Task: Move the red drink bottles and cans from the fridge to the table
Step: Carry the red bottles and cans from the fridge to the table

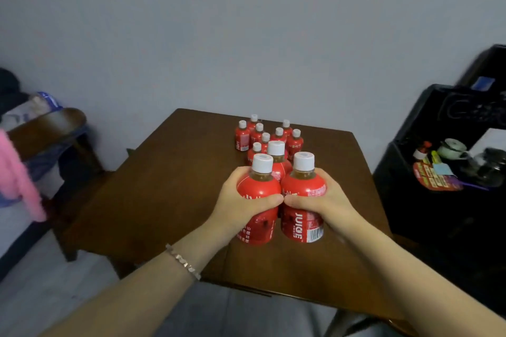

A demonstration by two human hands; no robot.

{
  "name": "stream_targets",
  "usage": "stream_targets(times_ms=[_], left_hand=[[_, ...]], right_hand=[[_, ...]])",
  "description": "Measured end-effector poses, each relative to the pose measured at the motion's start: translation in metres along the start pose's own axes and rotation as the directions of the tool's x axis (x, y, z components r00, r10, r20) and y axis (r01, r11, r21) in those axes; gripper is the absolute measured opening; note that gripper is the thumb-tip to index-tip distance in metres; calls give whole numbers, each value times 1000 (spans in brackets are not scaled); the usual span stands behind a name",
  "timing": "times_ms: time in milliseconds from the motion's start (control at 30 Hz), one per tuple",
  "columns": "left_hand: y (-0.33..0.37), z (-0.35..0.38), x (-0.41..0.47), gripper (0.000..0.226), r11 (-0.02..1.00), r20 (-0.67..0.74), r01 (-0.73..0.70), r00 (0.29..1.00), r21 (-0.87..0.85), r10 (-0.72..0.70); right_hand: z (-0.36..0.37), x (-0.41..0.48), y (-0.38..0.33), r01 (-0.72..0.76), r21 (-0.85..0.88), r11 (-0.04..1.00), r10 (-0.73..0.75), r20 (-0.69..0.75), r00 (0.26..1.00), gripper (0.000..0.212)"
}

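Over the brown wooden table [169, 194], my left hand [241, 206] grips a red juice bottle [257, 191] with a white cap. My right hand [327, 204] grips another red juice bottle [302, 223] marked JUICE, close beside the first. A third red bottle [276, 156] shows between and behind them; what holds it is hidden. Both held bottles are upright near the table's middle. Whether their bases touch the tabletop is unclear. Behind them, several more red bottles [269, 134] with white caps stand grouped toward the table's far edge.
A wooden chair [52, 128] with clothes and a pink cloth [19, 180] stands to the left. At the right is a black cabinet [427, 128] holding a teapot, a small bottle and coloured papers. A plain wall rises behind the table.
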State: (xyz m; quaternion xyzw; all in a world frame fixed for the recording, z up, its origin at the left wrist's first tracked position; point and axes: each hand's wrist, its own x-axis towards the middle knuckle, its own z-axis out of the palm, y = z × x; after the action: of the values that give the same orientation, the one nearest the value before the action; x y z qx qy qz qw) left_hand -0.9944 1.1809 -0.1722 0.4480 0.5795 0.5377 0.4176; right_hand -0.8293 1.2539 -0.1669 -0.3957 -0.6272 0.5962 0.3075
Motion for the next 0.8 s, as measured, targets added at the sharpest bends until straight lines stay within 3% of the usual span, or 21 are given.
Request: stream_targets(times_ms=[200,400,533,633,800], left_hand=[[-42,-73,113,47,999,-35,42,999,24,-41],[-84,-160,221,58,989,6,131,991,69,-131],[-119,-209,300,66,977,73,198,976,82,-204],[-152,-223,343,80,966,108,243,962,83,-251],[-209,-223,392,78,954,123,296,946,49,-300]], right_hand=[[46,137,22,-67,28,997,65,48,997,86],[106,259,42,-140,92,986,136,50,989,69],[133,340,67,-207,128,970,210,-12,978,81],[140,383,93,-239,137,961,248,-46,968,84],[138,432,143,-303,146,942,313,-58,948,90]])
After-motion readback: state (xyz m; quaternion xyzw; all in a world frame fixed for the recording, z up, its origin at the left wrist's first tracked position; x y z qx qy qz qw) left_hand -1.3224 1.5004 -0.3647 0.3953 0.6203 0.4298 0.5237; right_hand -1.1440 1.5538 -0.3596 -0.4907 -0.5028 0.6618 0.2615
